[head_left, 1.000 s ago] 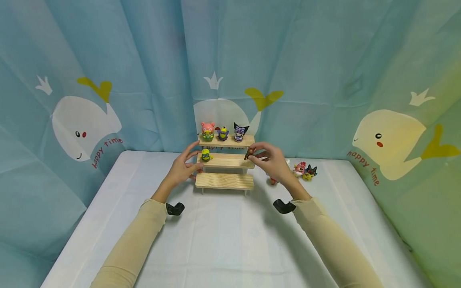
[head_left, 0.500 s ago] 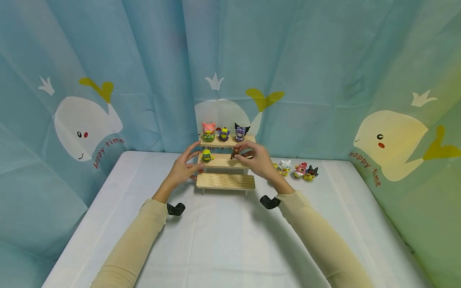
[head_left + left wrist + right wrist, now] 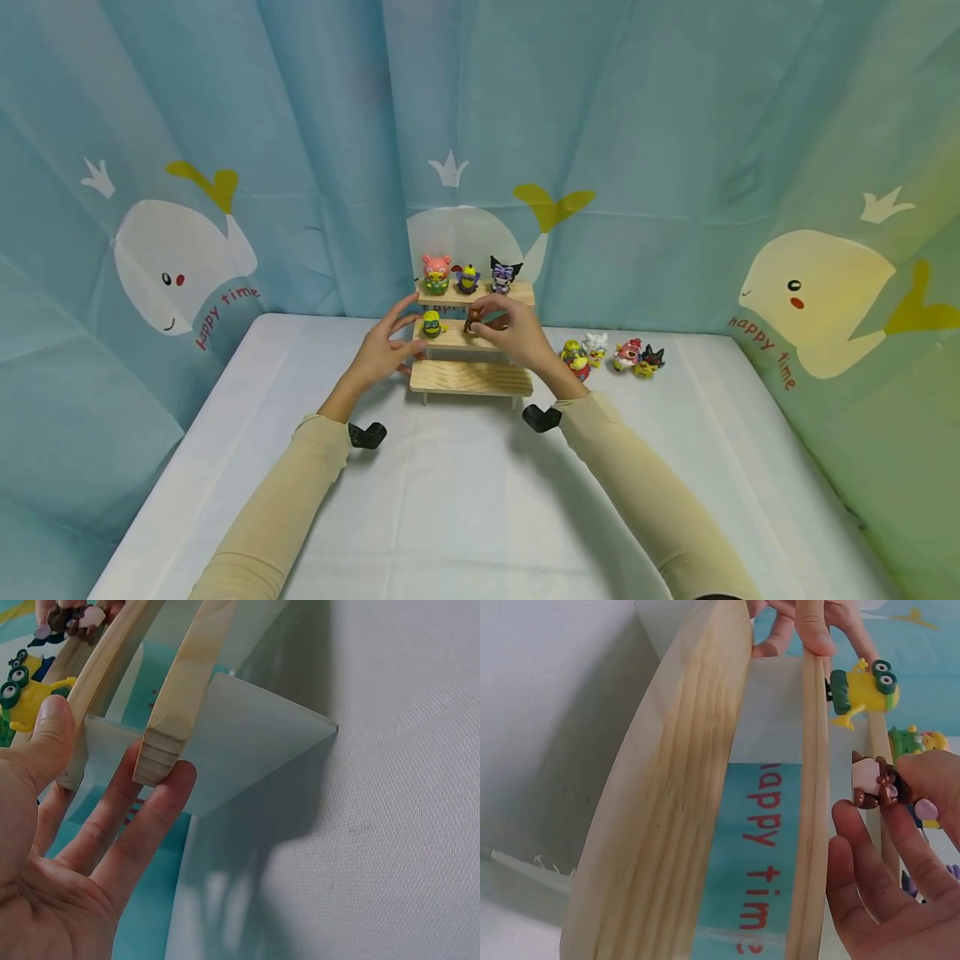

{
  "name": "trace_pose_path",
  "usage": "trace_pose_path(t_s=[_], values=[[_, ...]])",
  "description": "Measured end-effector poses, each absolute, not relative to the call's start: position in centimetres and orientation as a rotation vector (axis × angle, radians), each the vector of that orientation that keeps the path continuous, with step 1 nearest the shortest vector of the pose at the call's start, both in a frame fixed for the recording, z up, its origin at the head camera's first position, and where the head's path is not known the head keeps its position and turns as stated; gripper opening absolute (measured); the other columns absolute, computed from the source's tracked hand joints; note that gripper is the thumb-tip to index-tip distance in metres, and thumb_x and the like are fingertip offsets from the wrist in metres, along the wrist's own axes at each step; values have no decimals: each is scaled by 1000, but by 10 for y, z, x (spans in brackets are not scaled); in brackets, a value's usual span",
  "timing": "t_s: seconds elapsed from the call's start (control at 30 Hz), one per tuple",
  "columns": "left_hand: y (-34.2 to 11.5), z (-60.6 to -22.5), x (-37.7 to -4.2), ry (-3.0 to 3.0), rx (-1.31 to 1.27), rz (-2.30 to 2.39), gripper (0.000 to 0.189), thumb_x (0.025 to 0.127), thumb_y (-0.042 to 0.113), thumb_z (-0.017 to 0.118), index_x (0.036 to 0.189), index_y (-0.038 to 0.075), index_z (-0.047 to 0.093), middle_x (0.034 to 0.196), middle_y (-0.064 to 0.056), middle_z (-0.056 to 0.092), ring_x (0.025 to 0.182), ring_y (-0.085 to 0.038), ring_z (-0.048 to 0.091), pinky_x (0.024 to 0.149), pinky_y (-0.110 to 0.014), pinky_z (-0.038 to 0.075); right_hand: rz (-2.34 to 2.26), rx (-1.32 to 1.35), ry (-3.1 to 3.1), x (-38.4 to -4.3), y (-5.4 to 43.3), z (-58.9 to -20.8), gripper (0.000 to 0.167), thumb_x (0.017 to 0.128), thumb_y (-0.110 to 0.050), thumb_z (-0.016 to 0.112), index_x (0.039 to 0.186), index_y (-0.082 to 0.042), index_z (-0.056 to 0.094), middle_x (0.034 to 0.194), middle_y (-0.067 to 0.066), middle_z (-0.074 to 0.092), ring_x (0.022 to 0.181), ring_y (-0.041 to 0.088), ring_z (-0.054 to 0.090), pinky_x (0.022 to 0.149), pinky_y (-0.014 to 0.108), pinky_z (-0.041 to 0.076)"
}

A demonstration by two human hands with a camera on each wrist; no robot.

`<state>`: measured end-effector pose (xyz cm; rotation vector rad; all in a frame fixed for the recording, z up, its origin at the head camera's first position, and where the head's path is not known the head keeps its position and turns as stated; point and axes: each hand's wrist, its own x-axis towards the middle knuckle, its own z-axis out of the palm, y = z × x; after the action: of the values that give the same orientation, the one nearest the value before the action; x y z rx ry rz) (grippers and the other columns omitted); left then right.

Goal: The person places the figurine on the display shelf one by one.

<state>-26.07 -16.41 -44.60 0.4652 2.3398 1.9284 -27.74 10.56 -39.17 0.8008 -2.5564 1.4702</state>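
Observation:
A three-tier wooden display shelf (image 3: 471,379) stands on the table. My left hand (image 3: 380,348) holds its left end; in the left wrist view the thumb (image 3: 54,724) lies on the middle board while fingertips touch the bottom board's end. My right hand (image 3: 517,333) pinches a small brown figurine (image 3: 870,781) with a pale belly, just over the middle board; whether its base touches the wood I cannot tell. To its left on that board stands a yellow minion figurine (image 3: 432,323) with green goggles. A pink-hooded figurine (image 3: 437,273), a purple-caped one (image 3: 468,279) and a black-eared one (image 3: 503,273) line the top board.
Right of the shelf, several more figurines stand on the white table: a red-and-yellow one (image 3: 577,365), a white-topped one (image 3: 596,347), a pink one (image 3: 627,354) and a dark-eared one (image 3: 648,361). A blue whale-print curtain (image 3: 660,125) hangs behind.
My right hand has carried the brown figurine leftward along the middle board, toward the minion figurine, uncovering figurines on the table at the right. The left hand has stayed at the shelf's end.

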Motion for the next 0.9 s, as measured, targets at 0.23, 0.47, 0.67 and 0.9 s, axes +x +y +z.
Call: trace_pose_path(t_s=[0.23,0.47,0.67,0.9], values=[[-160,-429,-250,2344,473,1918,81,99,7,70,164,31,27,159,-19,41,87,-41,73,71,-75,53,1444,815,-2542,-279,101,-395,24,95,-8,75,119,-7,72,110,13,72,88,29,73,80,41,62],[-160,-429,-250,2338,487,1922,81,100,6,69,164,31,27,159,-21,40,80,-39,73,71,-76,52,1439,827,-2536,-278,97,-395,23,95,-3,74,118,-6,71,107,14,71,89,31,73,80,42,62],[-161,-429,-250,2316,483,1929,81,100,9,69,164,31,26,160,-20,39,87,-44,72,72,-76,52,1412,842,-2534,-278,94,-396,24,94,-3,74,118,-4,72,102,15,70,87,31,73,78,40,62],[-163,-430,-250,2283,512,1956,81,99,5,69,164,28,26,159,-21,39,94,-49,71,71,-75,53,1401,833,-2550,-277,93,-397,24,95,-4,73,118,-5,72,101,15,70,87,29,73,77,39,63]])
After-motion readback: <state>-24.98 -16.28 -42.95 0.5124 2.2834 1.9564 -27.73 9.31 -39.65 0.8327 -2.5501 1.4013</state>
